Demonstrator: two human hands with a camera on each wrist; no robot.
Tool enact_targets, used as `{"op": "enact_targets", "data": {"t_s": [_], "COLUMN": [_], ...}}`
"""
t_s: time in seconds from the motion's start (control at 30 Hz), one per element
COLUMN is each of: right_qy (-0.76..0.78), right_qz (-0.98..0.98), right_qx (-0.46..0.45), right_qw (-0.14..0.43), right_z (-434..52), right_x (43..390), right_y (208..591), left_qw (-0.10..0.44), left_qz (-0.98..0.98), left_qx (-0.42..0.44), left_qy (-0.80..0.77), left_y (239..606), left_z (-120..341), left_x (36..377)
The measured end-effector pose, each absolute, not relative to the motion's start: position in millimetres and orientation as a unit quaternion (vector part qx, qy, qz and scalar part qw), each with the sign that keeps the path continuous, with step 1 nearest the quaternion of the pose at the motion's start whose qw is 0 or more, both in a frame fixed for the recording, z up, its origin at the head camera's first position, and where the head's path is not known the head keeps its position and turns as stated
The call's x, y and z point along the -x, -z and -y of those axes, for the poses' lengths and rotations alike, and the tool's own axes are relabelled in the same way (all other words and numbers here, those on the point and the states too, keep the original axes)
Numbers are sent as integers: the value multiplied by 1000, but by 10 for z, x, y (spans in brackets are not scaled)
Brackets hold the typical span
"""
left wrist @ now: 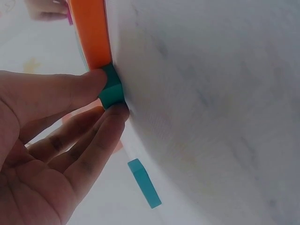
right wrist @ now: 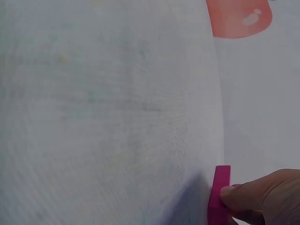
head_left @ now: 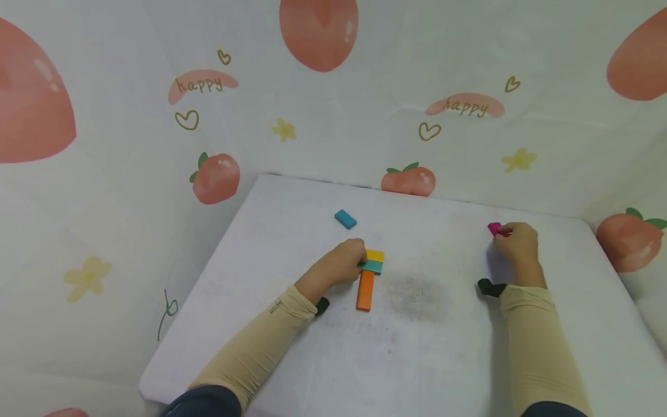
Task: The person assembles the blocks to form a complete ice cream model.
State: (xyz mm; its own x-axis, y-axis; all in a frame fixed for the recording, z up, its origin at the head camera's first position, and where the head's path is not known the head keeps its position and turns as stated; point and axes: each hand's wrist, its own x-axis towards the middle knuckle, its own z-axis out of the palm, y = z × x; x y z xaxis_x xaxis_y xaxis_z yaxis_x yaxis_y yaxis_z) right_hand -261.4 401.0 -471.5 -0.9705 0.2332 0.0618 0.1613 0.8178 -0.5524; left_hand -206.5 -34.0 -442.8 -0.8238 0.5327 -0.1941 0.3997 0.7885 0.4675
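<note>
Currently, the left hand (head_left: 341,263) pinches the teal block (head_left: 373,266); the right hand (head_left: 516,243) grasps the magenta block (head_left: 493,228) on the counter (head_left: 438,347).

Your left hand (head_left: 341,262) lay low near the middle of the table, thumb and curled fingers (left wrist: 101,123) pinching together. Your right hand (head_left: 516,242) reached farther out to the right, fingertips (right wrist: 234,192) curled in a pinch; both forearms were sleeved.

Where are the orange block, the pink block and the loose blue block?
orange block (head_left: 365,290): head view, middle of its top face.
pink block (right wrist: 219,194): right wrist view, its side face above the fingertip.
blue block (head_left: 345,219): head view, centre of its top.
</note>
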Motion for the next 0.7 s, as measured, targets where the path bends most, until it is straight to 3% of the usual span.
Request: {"op": "enact_targets", "data": {"t_s": [0.7], "right_qy": [-285], "right_qz": [954], "right_qx": [64], "right_qw": [65], "right_z": [-3681], "right_x": [2651], "right_y": [4699], "left_qw": [156], "left_qz": [-931], "left_qx": [-257], "left_qy": [-209], "left_y": [4414], "left_z": [345], "left_x": [2050]}}
